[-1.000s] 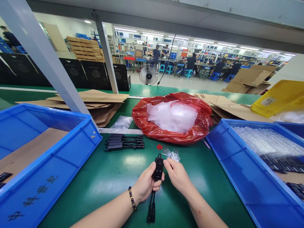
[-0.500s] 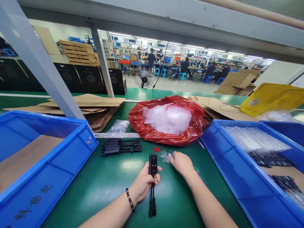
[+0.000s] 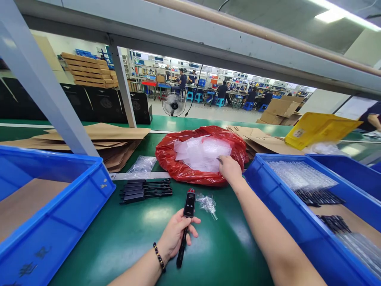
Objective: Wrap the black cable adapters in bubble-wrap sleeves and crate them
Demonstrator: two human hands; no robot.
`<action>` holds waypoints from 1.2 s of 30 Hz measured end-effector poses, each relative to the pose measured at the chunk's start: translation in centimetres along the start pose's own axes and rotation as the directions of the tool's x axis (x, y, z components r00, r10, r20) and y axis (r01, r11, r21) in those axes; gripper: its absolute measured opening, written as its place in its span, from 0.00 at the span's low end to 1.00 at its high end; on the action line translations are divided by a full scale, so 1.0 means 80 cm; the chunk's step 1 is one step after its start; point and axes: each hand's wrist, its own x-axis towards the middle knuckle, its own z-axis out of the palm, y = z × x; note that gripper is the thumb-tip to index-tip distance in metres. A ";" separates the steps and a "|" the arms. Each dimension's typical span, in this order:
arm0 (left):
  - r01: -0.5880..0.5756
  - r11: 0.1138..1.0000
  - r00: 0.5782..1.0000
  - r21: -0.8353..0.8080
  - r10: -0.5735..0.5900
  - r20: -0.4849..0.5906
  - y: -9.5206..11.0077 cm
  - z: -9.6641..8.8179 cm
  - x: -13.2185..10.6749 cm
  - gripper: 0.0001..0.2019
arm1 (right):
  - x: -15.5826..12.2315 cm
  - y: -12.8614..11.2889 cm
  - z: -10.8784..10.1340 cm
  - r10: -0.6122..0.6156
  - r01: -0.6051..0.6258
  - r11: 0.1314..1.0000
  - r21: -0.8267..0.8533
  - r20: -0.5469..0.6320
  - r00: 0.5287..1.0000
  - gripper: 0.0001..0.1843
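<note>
My left hand is closed round a small black electronic device with short black cables hanging below it. Over the right side of a red plastic bag is my right hand, its fingers bent together at the edge of the white bubble wrap pouches. A small dark spot shows at its fingertips; what they grip is unclear. Small clear plastic pieces lie right of the device. Small red parts show at its top end.
Several black cabled devices lie left, near a clear plastic bag. Blue bins flank the green table; the right one holds bubble wrap and black devices. Cardboard sheets, a yellow bin and a metal post stand around.
My right hand has left the clear plastic pieces and moved forward to the bubble wrap in the red bag. My left hand still holds the device, now slightly tilted. The view has shifted.
</note>
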 end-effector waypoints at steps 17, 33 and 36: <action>0.002 0.999 0.968 -0.040 0.008 0.249 -0.003 -0.002 -0.005 0.12 | -0.086 -0.003 0.000 0.276 0.060 0.534 0.843 -0.241 0.930 0.19; 0.081 0.997 0.906 -0.006 -0.071 0.418 -0.009 -0.002 -0.010 0.35 | -0.171 -0.048 0.043 0.099 -0.027 -0.035 0.999 0.031 0.995 0.46; 0.034 0.999 0.923 -0.017 -0.025 0.384 -0.008 -0.003 -0.008 0.38 | -0.170 -0.047 0.046 0.148 -0.050 -0.051 0.997 0.057 0.987 0.43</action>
